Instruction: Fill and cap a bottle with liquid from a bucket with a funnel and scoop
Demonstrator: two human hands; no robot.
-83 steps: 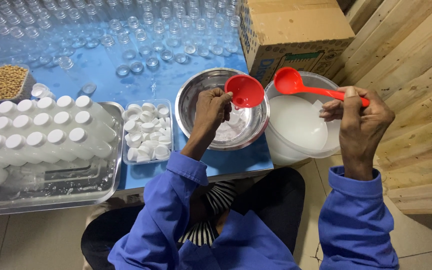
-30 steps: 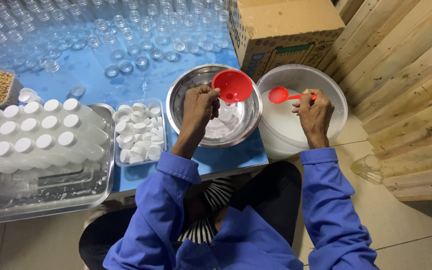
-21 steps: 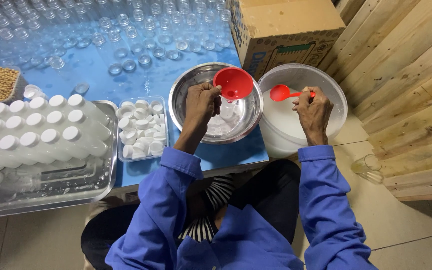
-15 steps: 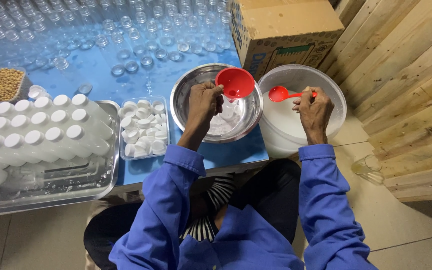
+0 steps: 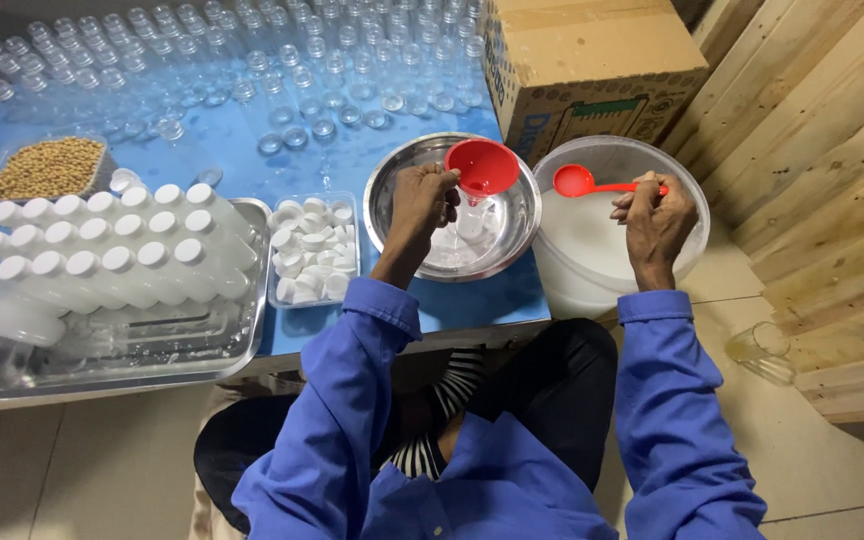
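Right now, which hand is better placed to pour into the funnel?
Right. The right hand holds the red spoon above the white tub, beside the funnel; the left hand is busy steadying that funnel.

red funnel [image 5: 483,166], ladle [image 5: 592,184], perhaps bottle [image 5: 471,221]

1. Blue table [image 5: 252,150] is taking up most of the view, w/ rows of empty clear bottles [image 5: 252,60] standing at the far end.
2. Cardboard box [image 5: 592,70] is sitting at the table's right corner.
3. Pale wood plank wall [image 5: 822,150] is running down the right side.
4. Floor [image 5: 852,460] is looking like plain beige tile, w/ a clear glass [image 5: 762,345] lying on it by the wall.
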